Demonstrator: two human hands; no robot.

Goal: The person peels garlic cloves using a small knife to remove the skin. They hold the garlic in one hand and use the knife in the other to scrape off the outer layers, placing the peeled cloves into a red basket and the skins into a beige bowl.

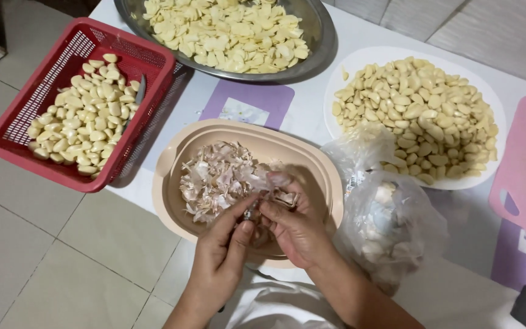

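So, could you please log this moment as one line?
left hand: grips garlic clove | right hand: peeling it | beneath: beige basin of skins

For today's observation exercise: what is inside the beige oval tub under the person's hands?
The beige tub holds a heap of papery garlic skins. The left hand and right hand cover its near part, so what lies beneath them cannot be seen.

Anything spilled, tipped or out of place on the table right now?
One oddity: a knife lies among the peeled garlic cloves in the red plastic basket, which overhangs the table edge. Otherwise nothing is spilled: skins stay inside the beige oval bowl, where the left hand and right hand work on a clove.
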